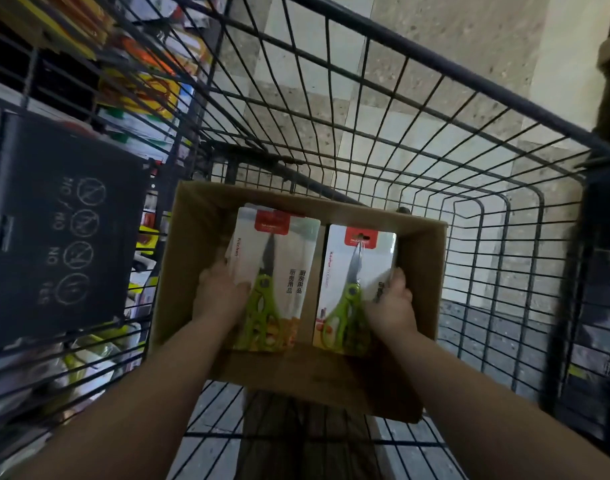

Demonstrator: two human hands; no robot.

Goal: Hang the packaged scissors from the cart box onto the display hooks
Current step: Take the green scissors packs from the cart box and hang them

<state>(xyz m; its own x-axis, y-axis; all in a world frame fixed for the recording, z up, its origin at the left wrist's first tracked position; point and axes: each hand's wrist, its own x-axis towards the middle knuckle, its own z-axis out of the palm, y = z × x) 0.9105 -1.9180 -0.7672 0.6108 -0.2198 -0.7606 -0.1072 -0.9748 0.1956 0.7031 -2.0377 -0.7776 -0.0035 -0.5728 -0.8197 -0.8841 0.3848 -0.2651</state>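
Two bare forearms reach up from the bottom of the frame into a black wire cart (418, 140), its thin metal grid blurred at the edges. Down in the middle sits an open cardboard box (206, 233), matte brown with plain flat walls, resting on the cart's mesh floor.

Inside it, the left hand (220, 296) is clamped around the left pack of scissors (279, 258), fingers wrapped over its left edge, thumb lying across the glossy white card. The right hand (393, 306) grips the right pack of scissors (352, 282) by its right edge, fingers curled behind, thumb on the front. The packs stand side by side, just apart, each a tall rectangular card with a red tab on top (more cards seem stacked behind the left one). Both hold scissors with dark steel blades pointing up the frame and lime-green plastic handles with rounded loops.

At left centre a dark plastic flap (61, 230) hangs on the cart wall, printed with pale circular warning icons. Beyond the wire, speckled stone floor tiles (418, 64) fill the top, and colourful shelf goods (141, 95) blur in the upper left.
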